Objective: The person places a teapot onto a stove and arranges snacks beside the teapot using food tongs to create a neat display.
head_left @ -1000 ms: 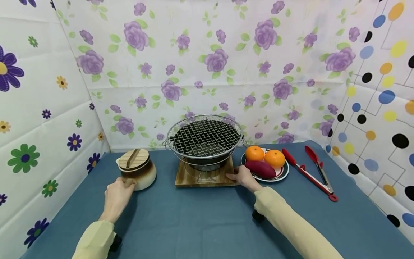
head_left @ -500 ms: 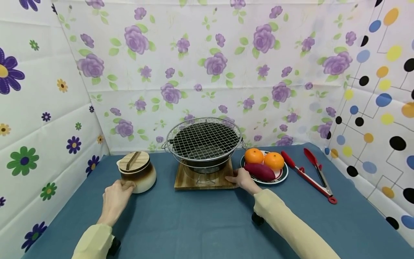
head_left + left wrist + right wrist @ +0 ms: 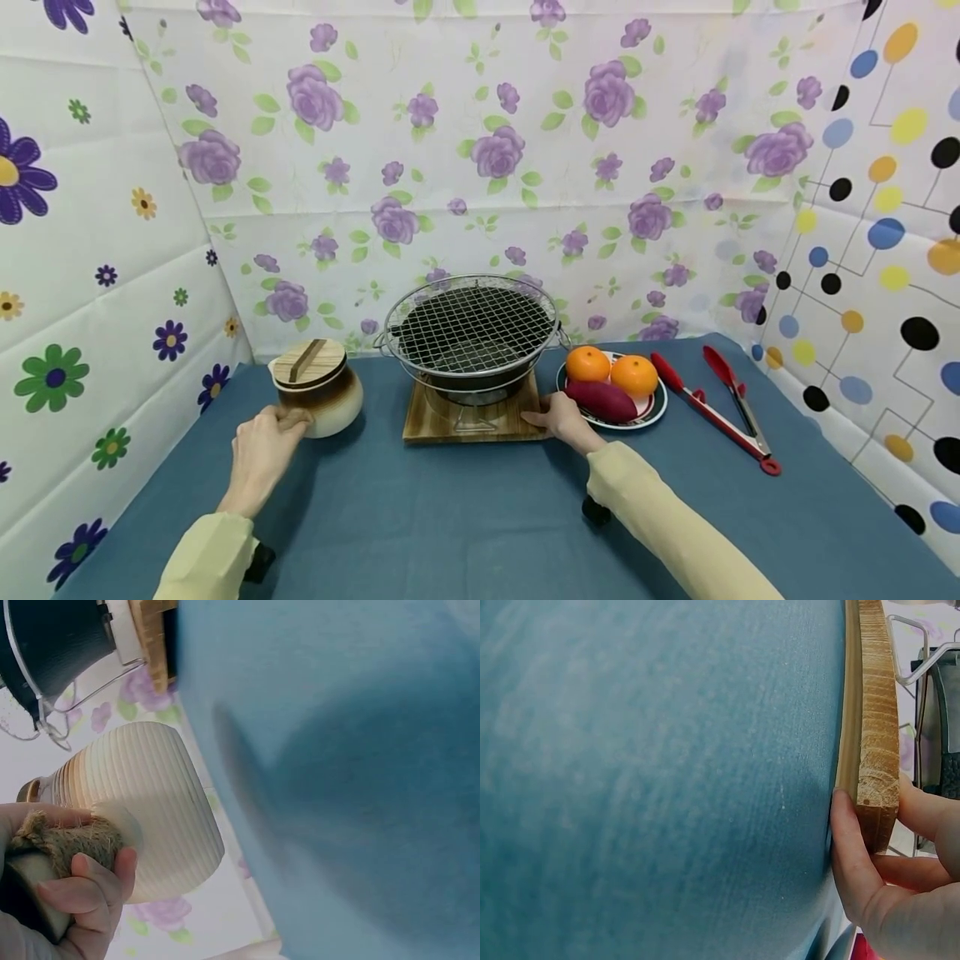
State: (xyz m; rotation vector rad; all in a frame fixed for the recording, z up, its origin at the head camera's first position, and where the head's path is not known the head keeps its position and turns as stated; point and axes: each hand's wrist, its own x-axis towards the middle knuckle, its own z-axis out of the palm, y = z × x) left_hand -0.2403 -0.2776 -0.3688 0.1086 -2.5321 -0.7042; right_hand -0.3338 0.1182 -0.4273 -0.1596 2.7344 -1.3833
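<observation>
A cream-and-brown ceramic pot (image 3: 330,406) with a wooden lid (image 3: 308,363) is at the left in the head view. My left hand (image 3: 262,450) grips its side handle (image 3: 75,844), which is wrapped in rough twine; the left wrist view shows the fingers curled round it. The pot's base appears slightly off the cloth. A round tabletop grill (image 3: 474,333) with a wire mesh stands on a square wooden board (image 3: 442,417) in the middle. My right hand (image 3: 567,421) pinches the board's front right corner, with fingers on its lower and upper faces in the right wrist view.
Right of the board, a plate (image 3: 660,406) bears two oranges (image 3: 633,376) and a purple sweet potato (image 3: 602,401). Red-tipped tongs (image 3: 720,417) lie spread farther right. Patterned cloth walls bound the blue tablecloth (image 3: 450,517) at the back and sides.
The pot has risen a little and shifted with my left hand. My right hand keeps its hold on the board, which has not moved noticeably. The head view has tilted slightly.
</observation>
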